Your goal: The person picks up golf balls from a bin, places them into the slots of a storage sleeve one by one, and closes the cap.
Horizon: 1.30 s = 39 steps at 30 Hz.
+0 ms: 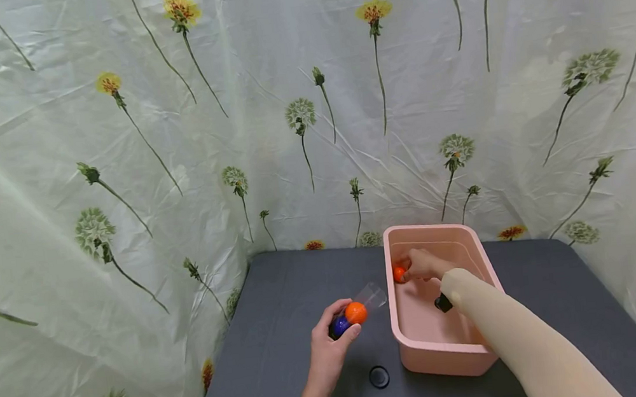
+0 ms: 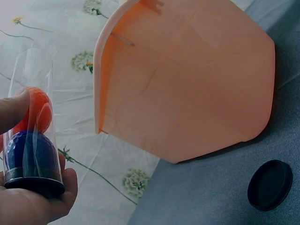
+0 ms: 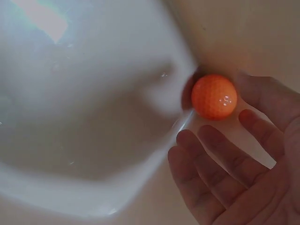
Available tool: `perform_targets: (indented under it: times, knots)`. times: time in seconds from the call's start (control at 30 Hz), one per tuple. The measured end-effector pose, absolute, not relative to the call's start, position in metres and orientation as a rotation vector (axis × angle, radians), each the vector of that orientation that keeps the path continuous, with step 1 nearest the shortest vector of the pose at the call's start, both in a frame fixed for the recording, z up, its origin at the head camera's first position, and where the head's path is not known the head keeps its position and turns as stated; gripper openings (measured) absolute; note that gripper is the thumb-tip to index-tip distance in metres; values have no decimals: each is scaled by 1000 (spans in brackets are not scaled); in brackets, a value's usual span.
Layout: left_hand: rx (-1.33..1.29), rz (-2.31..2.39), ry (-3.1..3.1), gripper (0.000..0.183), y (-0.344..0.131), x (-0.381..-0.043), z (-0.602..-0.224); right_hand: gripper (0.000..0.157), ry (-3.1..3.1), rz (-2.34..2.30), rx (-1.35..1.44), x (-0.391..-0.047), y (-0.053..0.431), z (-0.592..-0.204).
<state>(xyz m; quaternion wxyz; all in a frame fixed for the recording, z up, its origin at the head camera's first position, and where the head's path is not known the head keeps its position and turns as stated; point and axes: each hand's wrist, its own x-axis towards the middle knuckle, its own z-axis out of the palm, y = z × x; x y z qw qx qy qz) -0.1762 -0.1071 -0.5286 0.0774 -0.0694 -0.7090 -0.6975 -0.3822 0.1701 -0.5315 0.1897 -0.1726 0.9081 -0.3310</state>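
Observation:
My left hand (image 1: 328, 346) grips a clear plastic tube (image 2: 32, 63) by its black-capped lower end. Inside the tube, a blue golf ball (image 2: 32, 152) sits at the bottom with an orange golf ball (image 2: 40, 110) on top of it. The tube's far end looks uncapped. My right hand (image 1: 422, 265) reaches down into a pink bin (image 1: 440, 365). Another orange golf ball (image 3: 214, 97) lies there in the corner between floor and wall. Around this ball, the right thumb and fingers are spread, with the fingertips close to it.
A loose round black cap (image 1: 378, 377) lies on the dark grey tabletop (image 1: 303, 283), left of the bin's near end. Behind the table hangs a pale curtain (image 1: 267, 152) printed with dandelions. The bin's raised rim (image 1: 390, 294) stands between the two hands.

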Motion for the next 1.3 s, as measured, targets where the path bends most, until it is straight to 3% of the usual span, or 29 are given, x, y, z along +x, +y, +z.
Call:
perform_targets:
  times: [0.33,0.97,1.3]
  knots:
    - [-247,-2067,-2157,46,-108,-173,-530,30,2645,-894,-475,-374,167,-530]
    - [-347,-2076,-2141,46,-99,-174,-534,22,2600,-741,-407,-366,149,-544]
    - [-329,-2086,-2134,45,-100,-173,-536,25,2601,-712,-397,-362,148,-536]
